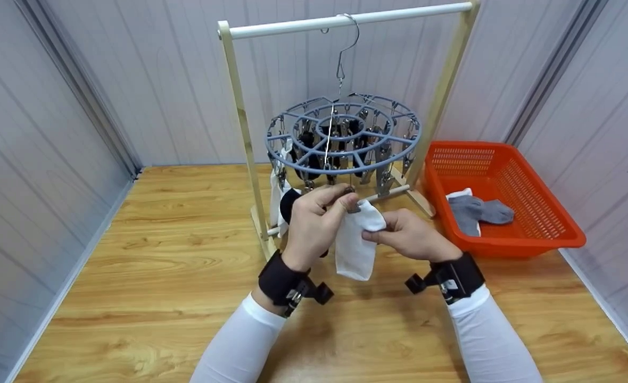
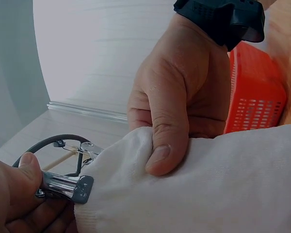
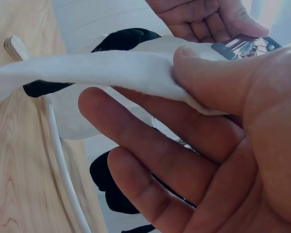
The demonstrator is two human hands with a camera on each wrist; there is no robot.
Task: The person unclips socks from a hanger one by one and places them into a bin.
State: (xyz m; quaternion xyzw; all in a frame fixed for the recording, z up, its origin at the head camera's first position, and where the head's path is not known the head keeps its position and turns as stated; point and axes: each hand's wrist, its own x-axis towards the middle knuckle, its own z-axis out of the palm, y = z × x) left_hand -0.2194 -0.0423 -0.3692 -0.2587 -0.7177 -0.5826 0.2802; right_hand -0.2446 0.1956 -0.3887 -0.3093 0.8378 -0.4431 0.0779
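Observation:
A white sock (image 1: pixel 357 247) hangs at the front of the round grey clip hanger (image 1: pixel 340 171). My left hand (image 1: pixel 314 223) pinches a metal clothes clip (image 2: pixel 63 186) between thumb and fingers; its grey-tipped jaws overlap the sock's ribbed cuff in the left wrist view. My right hand (image 1: pixel 407 234) pinches the sock near its upper edge, thumb on one face and fingers behind. In the right wrist view the sock's cloth (image 3: pixel 111 68) runs between the thumb and forefinger, with the other fingers spread below.
The hanger hangs by a hook (image 1: pixel 349 45) from a wooden stand's white rod (image 1: pixel 292 27). Black and white socks hang from its other clips. An orange basket (image 1: pixel 527 242) on the right holds grey and white socks (image 1: pixel 468 210). Panel walls enclose the wooden tabletop (image 1: pixel 159 266).

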